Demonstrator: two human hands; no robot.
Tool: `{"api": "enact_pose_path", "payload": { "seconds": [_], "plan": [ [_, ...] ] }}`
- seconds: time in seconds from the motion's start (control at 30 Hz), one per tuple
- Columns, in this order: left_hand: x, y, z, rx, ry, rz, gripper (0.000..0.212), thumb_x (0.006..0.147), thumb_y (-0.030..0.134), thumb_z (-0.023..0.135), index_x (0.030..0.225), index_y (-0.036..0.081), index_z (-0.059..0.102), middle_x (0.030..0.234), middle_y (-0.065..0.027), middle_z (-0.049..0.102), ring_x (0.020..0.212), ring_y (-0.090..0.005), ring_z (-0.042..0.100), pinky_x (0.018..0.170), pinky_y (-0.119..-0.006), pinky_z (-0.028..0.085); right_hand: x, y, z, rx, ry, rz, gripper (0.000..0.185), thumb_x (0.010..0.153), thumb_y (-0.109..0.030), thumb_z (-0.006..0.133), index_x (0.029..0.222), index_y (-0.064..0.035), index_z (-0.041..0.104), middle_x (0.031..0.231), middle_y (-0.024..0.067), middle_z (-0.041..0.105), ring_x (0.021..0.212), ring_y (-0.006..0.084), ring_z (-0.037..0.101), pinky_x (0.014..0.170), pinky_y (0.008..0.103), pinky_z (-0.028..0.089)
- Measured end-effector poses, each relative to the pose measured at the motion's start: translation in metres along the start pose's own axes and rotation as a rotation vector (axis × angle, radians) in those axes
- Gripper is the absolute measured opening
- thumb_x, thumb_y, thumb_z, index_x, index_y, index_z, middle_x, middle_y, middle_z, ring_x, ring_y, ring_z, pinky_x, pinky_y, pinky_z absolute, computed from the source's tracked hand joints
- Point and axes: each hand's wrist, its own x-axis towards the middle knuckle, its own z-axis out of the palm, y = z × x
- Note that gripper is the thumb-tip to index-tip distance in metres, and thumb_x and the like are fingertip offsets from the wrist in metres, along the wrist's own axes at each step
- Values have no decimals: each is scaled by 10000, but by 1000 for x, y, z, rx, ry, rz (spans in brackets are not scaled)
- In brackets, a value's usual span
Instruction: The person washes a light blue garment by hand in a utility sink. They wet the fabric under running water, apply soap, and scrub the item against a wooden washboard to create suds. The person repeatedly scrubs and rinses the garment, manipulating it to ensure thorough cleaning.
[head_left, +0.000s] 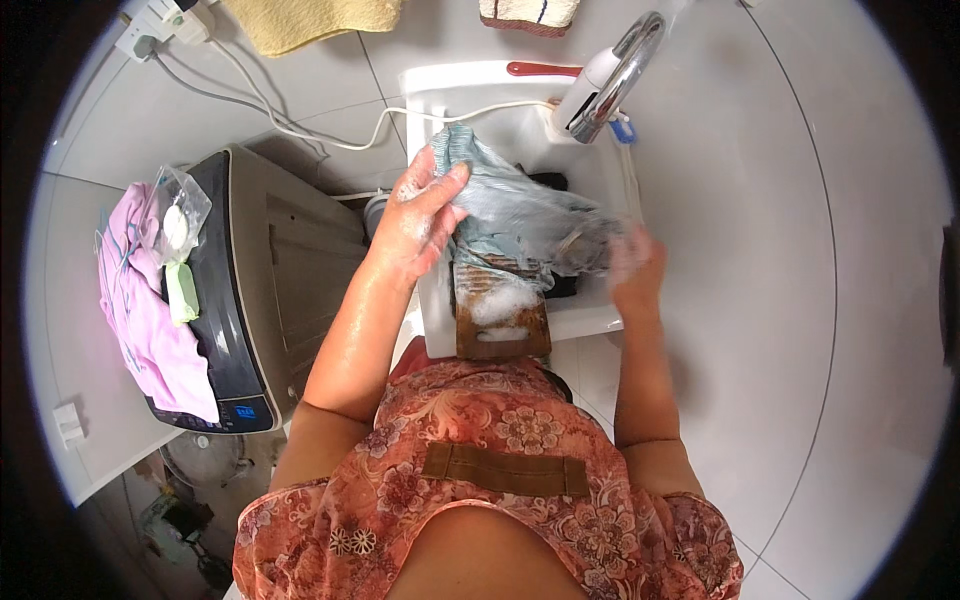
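A wet light-blue garment (517, 195) is stretched between my two hands above a white sink (442, 335). My left hand (429, 214), with suds on it, grips the ribbed end between thumb and fingers. On the other side my right hand (636, 262) is blurred at the garment's far end; its fingers appear closed on the cloth. Beneath the cloth, a brown wooden washboard (540, 330) leans on the sink's near rim, with white foam on its ridges. Dark cloth (564, 286) lies in the basin behind the garment, partly hidden.
A chrome-spouted faucet (600, 90) stands at the sink's back right, near a red handle (541, 69) and a blue-ended brush (622, 129). A white cord (330, 141) runs from wall sockets to the faucet. At left, a washing machine (225, 300) bears pink cloth (150, 300).
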Motion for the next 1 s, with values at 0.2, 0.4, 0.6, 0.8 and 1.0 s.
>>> {"api": "enact_pose_path", "payload": {
  "seconds": [0.2, 0.4, 0.6, 0.8, 1.0],
  "plan": [
    [11, -10, -11, 63, 85, -18, 674, 881, 42, 616, 1456, 24, 265, 1189, -73, 546, 1048, -152, 560, 924, -320, 461, 15, 6, -25, 644, 320, 6, 310, 949, -216, 518, 1098, 45, 594, 1038, 124, 622, 962, 232, 606, 867, 359, 494],
    [7, -34, -15, 618, -113, -3, 838, 815, -68, 602, 1503, 96, 153, 1221, -119, 506, 1125, -198, 507, 985, -334, 418, 35, -28, -43, 1228, 24, -7, 482, 976, -376, 466, 1297, -17, 474, 1233, 124, 556, 1125, 284, 543, 980, 431, 440],
    [-10, -99, -23, 1357, -257, -28, 702, 867, 70, 633, 1462, 61, 262, 1302, -204, 478, 1155, -272, 515, 1001, -357, 434, 41, -48, -38, 1766, -323, -46, 498, 983, -415, 439, 1314, -45, 470, 1229, 129, 567, 1113, 304, 557, 971, 451, 448],
    [4, -111, -53, 999, -189, -13, 508, 814, 80, 648, 1292, -17, 507, 1297, -216, 521, 1240, -282, 485, 1051, -345, 366, 49, -62, -45, 1407, -333, -73, 436, 965, -324, 487, 1261, -4, 518, 1180, 139, 588, 1059, 280, 581, 936, 404, 459],
    [1, -28, -26, 388, -98, 204, 312, 953, 196, 419, 1115, -23, 572, 1008, -70, 645, 943, -181, 607, 863, -291, 467, 58, -32, -16, 174, -52, 253, 434, 884, -293, 626, 1158, 42, 584, 1164, 181, 575, 1022, 225, 586, 862, 333, 480]
  ]
}}
